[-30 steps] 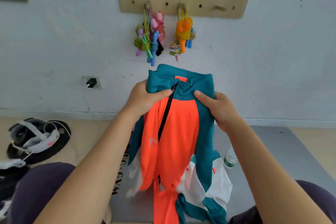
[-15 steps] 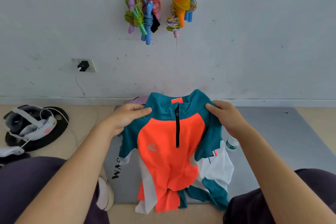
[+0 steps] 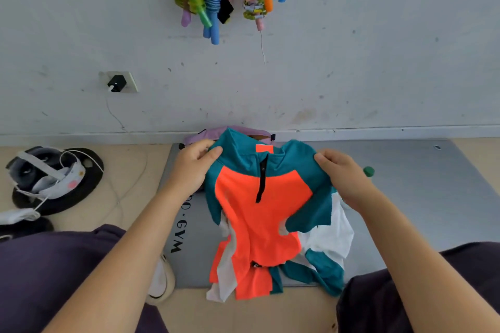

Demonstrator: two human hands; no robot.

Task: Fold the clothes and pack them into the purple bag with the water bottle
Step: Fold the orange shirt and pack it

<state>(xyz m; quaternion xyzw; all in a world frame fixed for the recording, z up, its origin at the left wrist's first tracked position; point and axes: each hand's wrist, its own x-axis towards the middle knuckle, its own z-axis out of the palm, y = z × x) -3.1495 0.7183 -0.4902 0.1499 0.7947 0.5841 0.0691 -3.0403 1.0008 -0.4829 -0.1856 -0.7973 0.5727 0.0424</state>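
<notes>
An orange and teal zip-neck shirt (image 3: pixel 259 213) hangs low over the grey gym mat (image 3: pixel 422 197), its hem bunched on the mat's front edge. My left hand (image 3: pixel 193 167) pinches its left shoulder and my right hand (image 3: pixel 343 176) pinches its right shoulder. Behind the collar, only the top strip of the purple bag (image 3: pixel 216 134) shows against the wall. The green cap of the water bottle (image 3: pixel 368 171) peeks out just right of my right hand. More white and teal clothing (image 3: pixel 328 246) lies under the shirt.
Jump ropes (image 3: pixel 205 0) hang on the wall above. At the left floor sit a black round object with a white headset (image 3: pixel 51 178) and a cable from the wall socket (image 3: pixel 119 82). My knees frame the mat; a white shoe (image 3: pixel 162 281) lies by my left leg.
Both hands have lowered the shirt from chest height toward the mat and spread its shoulders apart. The view tilted down, and the bottle cap now shows.
</notes>
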